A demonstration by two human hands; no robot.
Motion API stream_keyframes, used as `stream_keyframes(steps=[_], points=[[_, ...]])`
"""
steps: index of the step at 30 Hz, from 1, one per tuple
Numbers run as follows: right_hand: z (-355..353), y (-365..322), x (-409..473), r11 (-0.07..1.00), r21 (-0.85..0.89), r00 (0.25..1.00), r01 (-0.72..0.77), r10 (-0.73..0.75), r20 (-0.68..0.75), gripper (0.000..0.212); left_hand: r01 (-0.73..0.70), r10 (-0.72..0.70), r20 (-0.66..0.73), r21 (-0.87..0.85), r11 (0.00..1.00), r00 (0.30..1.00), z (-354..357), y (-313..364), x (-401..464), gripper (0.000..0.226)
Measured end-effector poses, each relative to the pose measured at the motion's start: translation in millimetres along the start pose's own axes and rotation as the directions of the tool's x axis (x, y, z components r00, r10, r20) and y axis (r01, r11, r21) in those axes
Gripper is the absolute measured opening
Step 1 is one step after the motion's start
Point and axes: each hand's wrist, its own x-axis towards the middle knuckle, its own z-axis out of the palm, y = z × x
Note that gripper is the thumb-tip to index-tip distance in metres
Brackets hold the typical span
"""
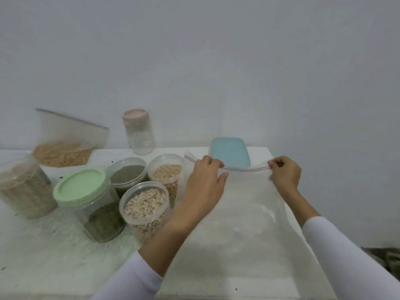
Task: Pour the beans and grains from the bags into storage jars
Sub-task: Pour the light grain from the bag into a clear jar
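Far left, a grain-filled zip bag (65, 146) leans on the wall behind filled jars; a green-lidded jar (91, 202) stands in front. Left hand (205, 180) and right hand (284, 173) each pinch the zip edge of an apparently empty clear bag (244, 224), stretched between them over the white surface (54, 256). Teal lid (230, 152) just behind.

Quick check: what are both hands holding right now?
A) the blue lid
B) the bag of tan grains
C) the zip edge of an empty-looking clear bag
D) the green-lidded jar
C: the left hand and right hand pinch the zip edge of the clear bag.
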Motion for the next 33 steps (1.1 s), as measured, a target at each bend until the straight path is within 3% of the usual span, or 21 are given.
stream_keyframes(steps=[3, 6, 8, 11, 14, 22, 24, 26, 29, 33], points=[[10.0, 13.8, -5.4, 1.0, 0.028, 0.999, -0.004, 0.005, -0.053, 0.01, -0.002, -0.015, 0.167, 0.1, 0.995, 0.986, 49.1, -10.2, -8.6, 0.041], [17.0, 18.1, -12.6, 0.974, -0.201, 0.993, 0.104, -0.111, -0.027, 0.023, 0.012, -0.074, 0.228, 0.263, 0.965, 0.971, 78.7, -28.7, -9.4, 0.052], [20.0, 20.6, -21.3, 0.902, -0.358, 0.965, 0.242, -0.263, -0.01, 0.029, 0.057, -0.139, 0.245, 0.312, 0.948, 0.96, 90.3, -39.3, -10.7, 0.057], [25.6, 26.1, -36.0, 0.804, -0.408, 0.901, 0.433, -0.396, 0.177, 0.017, 0.109, -0.204, 0.252, 0.347, 0.931, 0.946, 101.7, -50.7, -14.8, 0.062], [33.8, 37.5, -45.6, 0.803, -0.366, 0.873, 0.471, -0.364, 0.326, 0.019, 0.169, -0.261, 0.253, 0.336, 0.927, 0.931, 107.8, -58.4, -16.0, 0.064], [37.5, 53.1, -32.1, 0.827, -0.327, 0.862, 0.457, -0.32, 0.394, 0.009, 0.151, -0.311, 0.385, 0.391, 0.908, 0.869, 108.5, -59.8, -4.3, 0.06], [39.6, 45.4, -26.7, 0.78, -0.36, 0.851, 0.511, -0.399, 0.342, 0.012, 0.132, -0.307, 0.378, 0.423, 0.897, 0.874, 109.7, -60.0, -2.5, 0.059], [45.7, 36.1, -18.6, 0.712, -0.396, 0.814, 0.58, -0.498, 0.298, 0.03, 0.12, -0.29, 0.344, 0.44, 0.89, 0.893, 114.0, -61.2, -4.1, 0.058], [57.8, 23.4, -6.0, 0.614, -0.43, 0.75, 0.662, -0.534, 0.391, 0.046, 0.128, -0.285, 0.313, 0.439, 0.889, 0.906, 119.5, -62.6, -8.6, 0.058], [68.4, 13.5, 3.3, 0.548, -0.479, 0.727, 0.686, -0.482, 0.489, 0.033, 0.131, -0.291, 0.313, 0.445, 0.886, 0.904, 118.5, -63.6, -8.7, 0.063]])
